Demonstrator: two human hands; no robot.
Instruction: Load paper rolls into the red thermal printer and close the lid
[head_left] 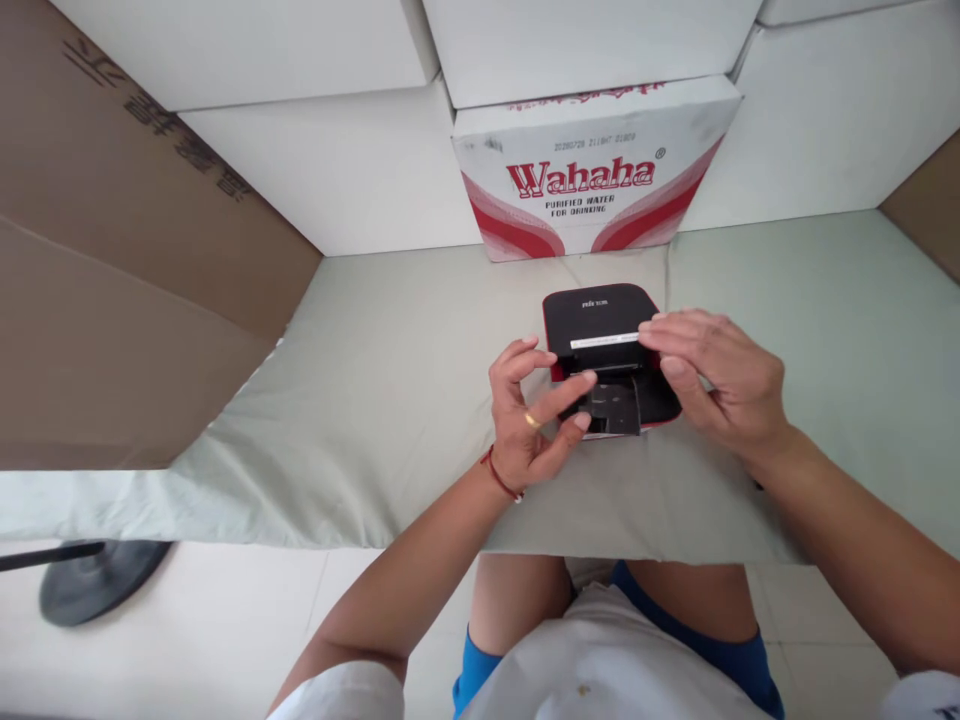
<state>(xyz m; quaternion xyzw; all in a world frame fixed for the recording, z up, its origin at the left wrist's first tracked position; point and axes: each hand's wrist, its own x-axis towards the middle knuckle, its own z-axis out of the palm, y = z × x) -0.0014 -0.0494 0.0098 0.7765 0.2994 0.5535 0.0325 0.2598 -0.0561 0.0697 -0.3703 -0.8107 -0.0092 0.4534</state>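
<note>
A small black box with red sides (600, 315) lies on the pale green cloth (390, 400) in front of me. Its black front flap (615, 408) is folded down toward me. My left hand (529, 415), wearing a ring and a red wrist string, pinches the left edge of that flap between thumb and fingers. My right hand (712, 380) rests on the box's right side, its fingertips pressed on a white strip (604, 341) across the lid.
A white Wahaha water carton (592, 175) stands just behind the box, among plain white cartons (337, 170). Brown cardboard (112, 270) walls the left side and the far right corner. A dark round stand base (97, 580) sits on the tiled floor at lower left.
</note>
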